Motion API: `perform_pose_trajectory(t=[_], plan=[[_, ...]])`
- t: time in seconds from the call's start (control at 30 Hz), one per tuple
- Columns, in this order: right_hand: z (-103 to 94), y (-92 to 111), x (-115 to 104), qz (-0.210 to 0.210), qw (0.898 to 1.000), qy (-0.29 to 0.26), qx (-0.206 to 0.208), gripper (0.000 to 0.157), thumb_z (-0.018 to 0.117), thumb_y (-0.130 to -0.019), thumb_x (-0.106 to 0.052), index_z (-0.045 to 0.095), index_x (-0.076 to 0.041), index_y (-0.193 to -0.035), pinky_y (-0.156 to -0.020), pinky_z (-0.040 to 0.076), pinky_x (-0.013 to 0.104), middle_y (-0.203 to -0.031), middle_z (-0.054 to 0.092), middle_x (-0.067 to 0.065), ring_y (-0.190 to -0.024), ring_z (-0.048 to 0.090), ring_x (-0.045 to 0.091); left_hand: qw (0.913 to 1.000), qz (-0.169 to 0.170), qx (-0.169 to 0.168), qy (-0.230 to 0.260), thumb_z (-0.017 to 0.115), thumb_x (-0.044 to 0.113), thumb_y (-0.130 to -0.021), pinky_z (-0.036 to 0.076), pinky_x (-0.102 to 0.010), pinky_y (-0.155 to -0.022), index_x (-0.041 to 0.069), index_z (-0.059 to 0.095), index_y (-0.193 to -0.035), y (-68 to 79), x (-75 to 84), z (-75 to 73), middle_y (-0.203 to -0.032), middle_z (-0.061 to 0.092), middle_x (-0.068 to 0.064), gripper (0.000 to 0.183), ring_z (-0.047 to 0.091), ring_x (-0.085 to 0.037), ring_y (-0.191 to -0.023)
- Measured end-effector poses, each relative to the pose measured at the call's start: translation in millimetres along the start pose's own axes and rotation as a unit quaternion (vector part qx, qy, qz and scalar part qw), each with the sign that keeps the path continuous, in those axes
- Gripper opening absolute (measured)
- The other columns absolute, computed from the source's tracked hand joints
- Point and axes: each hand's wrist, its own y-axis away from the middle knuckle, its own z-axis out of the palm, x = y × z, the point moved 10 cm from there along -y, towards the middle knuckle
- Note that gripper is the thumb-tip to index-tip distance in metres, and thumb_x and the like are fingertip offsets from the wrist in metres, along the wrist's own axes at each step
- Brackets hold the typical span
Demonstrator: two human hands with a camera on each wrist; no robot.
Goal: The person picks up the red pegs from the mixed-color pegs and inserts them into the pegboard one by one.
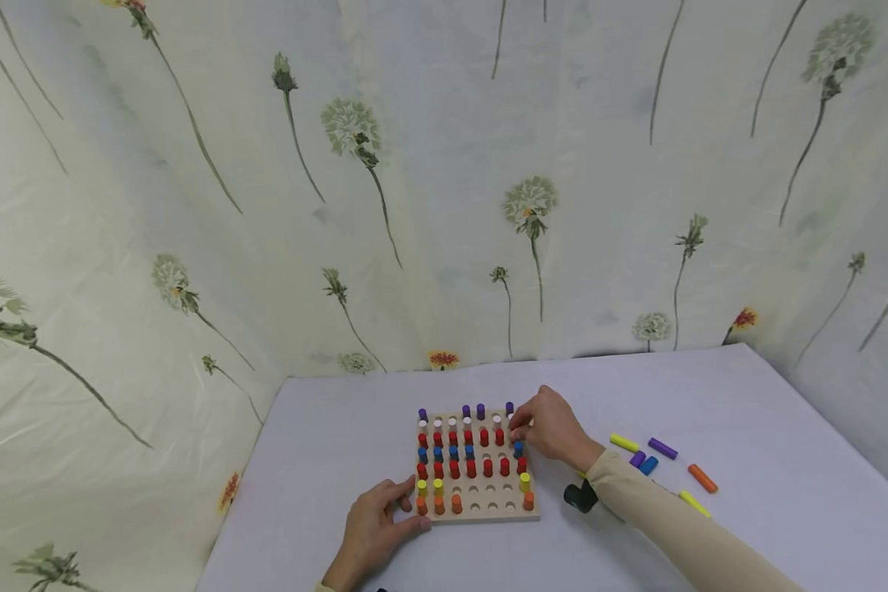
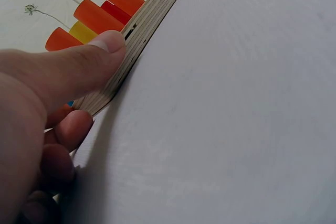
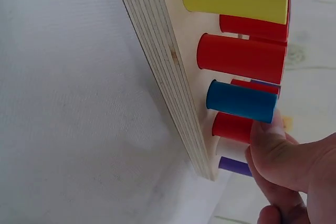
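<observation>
A wooden pegboard lies on the table, with rows of coloured pegs standing in its holes. My left hand grips its near left corner. In the left wrist view the thumb presses the plywood edge beside orange pegs, and the other fingers curl at the side. Over the far right of the board, my right hand pinches a red peg at the end of its row. A blue peg stands just nearer than it; a purple peg stands beyond. The red peg's top is hidden by the fingers.
Right of the board lie loose pegs: yellow, purple, blue and orange. A black device sits at the right wrist. A flower-printed curtain hangs behind the white table.
</observation>
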Motion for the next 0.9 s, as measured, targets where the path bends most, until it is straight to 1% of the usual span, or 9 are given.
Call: perform_pose_trajectory(t=[0.1,0.33,0.43,0.5,0.63,0.73,0.8,0.9], plan=[[-0.5,-0.6,-1.1,-0.010,1.000,0.002,-0.003,0.005,0.090,-0.084,-0.016,0.086,-0.018,-0.084,-0.079,0.035,0.034,-0.077,0.075,-0.009,-0.086,0.048,0.017,1.0000,0.000,0.001,-0.004,0.090,0.048,-0.081,0.030,-0.019,-0.056,0.011,0.073,-0.137,0.1,-1.2,0.1,-0.086,0.063,0.010,0.069,0.039,-0.001,-0.060],[0.9,0.8,0.5,-0.024,0.999,-0.014,-0.016,0.007,0.089,-0.086,-0.019,0.087,-0.018,-0.093,-0.081,0.034,0.035,-0.087,0.079,-0.008,-0.091,0.057,0.022,0.9999,-0.007,-0.001,-0.010,0.090,0.050,-0.080,0.029,-0.019,-0.056,0.012,0.073,-0.137,-0.3,-5.9,0.4,-0.085,0.061,0.013,0.070,0.039,-0.001,-0.061],[-1.9,2.3,0.2,-0.039,0.999,-0.022,-0.012,0.008,0.088,-0.087,-0.018,0.088,-0.018,-0.094,-0.082,0.034,0.035,-0.088,0.080,-0.008,-0.090,0.061,0.020,0.9999,-0.005,-0.002,-0.009,0.090,0.050,-0.080,0.030,-0.019,-0.056,0.013,0.073,-0.137,-1.6,-6.4,1.4,-0.085,0.061,0.014,0.070,0.039,-0.001,-0.060],[-5.6,3.9,-1.1,-0.050,0.998,-0.028,-0.009,0.008,0.087,-0.087,-0.016,0.088,-0.018,-0.095,-0.083,0.034,0.036,-0.089,0.080,-0.008,-0.089,0.064,0.018,0.9999,0.002,0.001,-0.011,0.090,0.050,-0.081,0.030,-0.019,-0.056,0.012,0.073,-0.136,-3.0,-6.0,1.7,-0.084,0.061,0.014,0.069,0.039,0.000,-0.060],[-15.7,9.0,-1.3,-0.058,0.997,-0.045,-0.006,0.009,0.085,-0.089,-0.015,0.088,-0.019,-0.097,-0.084,0.036,0.036,-0.090,0.081,-0.009,-0.088,0.065,0.011,0.9997,0.019,0.008,-0.014,0.090,0.048,-0.081,0.030,-0.019,-0.056,0.011,0.074,-0.135,-4.4,-3.7,2.6,-0.084,0.061,0.014,0.068,0.039,0.000,-0.060],[-26.9,14.1,1.9,-0.058,0.997,-0.049,0.002,0.010,0.085,-0.091,-0.017,0.087,-0.017,-0.100,-0.082,0.036,0.035,-0.092,0.081,-0.008,-0.088,0.063,0.012,0.9997,0.019,0.004,-0.012,0.090,0.048,-0.081,0.030,-0.020,-0.055,0.010,0.074,-0.135,-4.1,-3.3,4.0,-0.084,0.062,0.012,0.068,0.039,0.000,-0.060],[-37.8,18.1,5.0,-0.064,0.997,-0.040,0.015,0.012,0.084,-0.092,-0.021,0.087,-0.015,-0.103,-0.080,0.036,0.034,-0.093,0.081,-0.007,-0.088,0.062,0.014,0.9999,0.012,-0.006,-0.011,0.090,0.050,-0.082,0.031,-0.019,-0.055,0.011,0.073,-0.136,-4.3,-3.8,5.3,-0.085,0.062,0.012,0.069,0.039,0.000,-0.060],[-58.6,25.6,12.5,-0.066,0.997,-0.022,0.038,0.019,0.082,-0.095,-0.025,0.085,-0.012,-0.108,-0.077,0.037,0.034,-0.096,0.081,-0.004,-0.089,0.059,0.017,0.9995,0.001,-0.031,-0.001,0.089,0.050,-0.083,0.035,-0.019,-0.056,0.010,0.071,-0.140,-5.0,-4.2,6.0,-0.087,0.063,0.011,0.071,0.043,-0.001,-0.061]])
